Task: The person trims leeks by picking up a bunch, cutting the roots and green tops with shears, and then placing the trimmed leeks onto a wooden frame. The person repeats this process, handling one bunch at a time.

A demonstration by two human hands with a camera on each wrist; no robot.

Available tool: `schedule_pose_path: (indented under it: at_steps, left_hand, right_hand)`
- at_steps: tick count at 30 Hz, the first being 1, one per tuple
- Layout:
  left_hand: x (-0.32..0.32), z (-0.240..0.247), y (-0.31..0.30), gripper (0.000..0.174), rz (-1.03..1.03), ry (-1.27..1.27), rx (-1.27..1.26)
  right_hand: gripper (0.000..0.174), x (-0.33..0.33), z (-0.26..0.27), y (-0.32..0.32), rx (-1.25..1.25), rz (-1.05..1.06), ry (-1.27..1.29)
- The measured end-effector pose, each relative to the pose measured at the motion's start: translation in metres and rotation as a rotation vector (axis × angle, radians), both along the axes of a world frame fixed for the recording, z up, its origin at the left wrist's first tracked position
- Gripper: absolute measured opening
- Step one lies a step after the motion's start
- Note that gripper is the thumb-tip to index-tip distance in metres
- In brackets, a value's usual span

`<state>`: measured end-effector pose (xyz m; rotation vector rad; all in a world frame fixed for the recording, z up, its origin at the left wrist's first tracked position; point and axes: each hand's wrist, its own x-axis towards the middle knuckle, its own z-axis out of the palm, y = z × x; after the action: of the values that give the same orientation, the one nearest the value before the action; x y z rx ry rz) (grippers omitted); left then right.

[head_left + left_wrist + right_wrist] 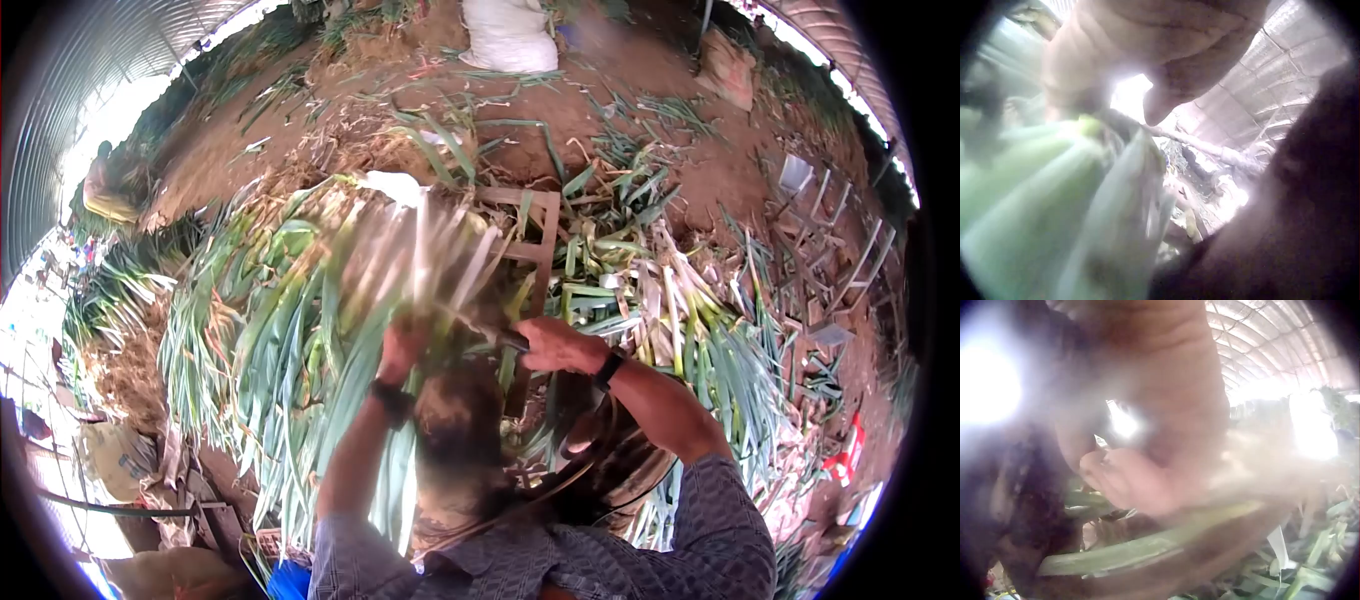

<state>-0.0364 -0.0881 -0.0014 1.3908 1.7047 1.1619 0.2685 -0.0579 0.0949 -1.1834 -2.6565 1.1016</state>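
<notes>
In the head view my left hand [403, 345] grips a leek [421, 250] whose white stalk points up, blurred, with green leaves hanging below. My right hand [562, 346] is curled round the dark handle [514, 340] of a tool, probably a knife; its thin end points left toward the leek. Green leaves [1054, 212] fan out beneath my left hand [1147, 47] in the left wrist view, and a thin rod-like piece [1229, 155] runs to the right. The right wrist view shows my right hand [1154, 412] with bent fingers, above a pale green leaf [1122, 553].
Leeks are heaped on the left [270, 290] and right [720, 360]. Between them stands a wooden frame [545, 240]. A white sack [508, 35] lies beyond on brown soil [600, 140]. Metal-framed racks [840, 240] are at the right; a person [105, 185] is far left.
</notes>
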Motion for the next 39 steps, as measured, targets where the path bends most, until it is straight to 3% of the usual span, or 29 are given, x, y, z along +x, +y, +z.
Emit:
schedule_pose_path:
  at_steps: [2, 6, 8, 11, 14, 17, 18, 21, 23, 25, 26, 29, 31, 33, 34, 35, 37, 39]
  left_hand:
    - [-0.007, -0.009, 0.016, 0.038, -0.051, 0.053, 0.064]
    - [0.001, -0.005, 0.025, 0.036, 0.035, 0.203, -0.038]
    - [-0.001, -0.006, 0.026, 0.033, 0.043, 0.29, -0.042]
    - [-0.011, -0.012, 0.016, 0.028, -0.15, 0.052, -0.036]
    - [-0.011, 0.0, -0.01, 0.024, -0.228, 0.323, -0.014]
    - [-0.011, -0.004, -0.031, 0.024, -0.298, 0.024, 0.101]
    - [-0.02, -0.024, -0.037, 0.031, -0.344, -0.301, 0.003]
    - [-0.034, -0.058, -0.055, 0.056, -0.417, -1.304, -0.228]
    - [-0.06, -0.116, -0.059, 0.072, -0.487, -1.267, -0.371]
    - [-0.064, -0.127, -0.058, 0.079, -0.528, -1.087, -0.398]
    - [-0.056, -0.111, -0.061, 0.077, -0.528, -0.931, -0.35]
    - [-0.055, -0.108, -0.064, 0.062, -0.638, -0.838, -0.157]
    - [-0.056, -0.096, -0.07, 0.057, -0.712, -0.986, -0.023]
    - [-0.057, -0.086, -0.073, 0.062, -0.663, -0.892, -0.059]
    - [-0.057, -0.08, -0.073, 0.065, -0.642, -0.845, -0.081]
    - [-0.056, -0.073, -0.074, 0.066, -0.667, -0.858, -0.05]
    - [-0.048, -0.058, -0.071, 0.069, -0.73, -0.886, 0.013]
    - [-0.051, -0.051, -0.07, 0.071, -0.492, -0.66, -0.27]
  right_hand:
    - [0.026, -0.006, -0.014, 0.006, 0.031, -0.04, 0.011]
    - [0.029, -0.01, -0.029, 0.013, 0.082, -0.169, 0.105]
    - [0.03, -0.018, -0.03, 0.009, 0.216, -0.096, 0.013]
    - [0.032, -0.017, -0.066, 0.028, 0.362, -0.09, 0.007]
    - [0.037, -0.006, -0.083, 0.048, 0.209, -0.212, 0.206]
    - [0.053, -0.007, -0.008, 0.037, -0.155, -0.25, 0.176]
    - [0.057, -0.002, -0.009, 0.034, -0.239, -0.227, 0.201]
    - [0.071, 0.02, -0.077, 0.038, -0.657, -0.108, 0.634]
    - [0.066, 0.021, -0.062, 0.033, -0.624, -0.115, 0.57]
    - [0.056, 0.009, -0.015, 0.024, -0.485, -0.172, 0.345]
    - [0.054, 0.003, 0.018, 0.023, -0.339, -0.196, 0.093]
    - [0.044, 0.004, 0.016, 0.014, -0.128, -0.155, 0.044]
    - [0.041, 0.015, -0.03, 0.017, -0.197, -0.057, 0.095]
    - [0.039, 0.016, -0.057, 0.013, -0.289, -0.031, 0.094]
    - [0.04, 0.02, -0.058, 0.01, -0.202, 0.001, -0.009]
    - [0.04, 0.018, -0.034, 0.003, -0.115, 0.029, -0.11]
    - [0.04, 0.02, -0.006, 0.006, -0.085, -0.087, -0.08]
    - [0.041, 0.021, 0.005, 0.01, -0.027, -0.214, -0.107]
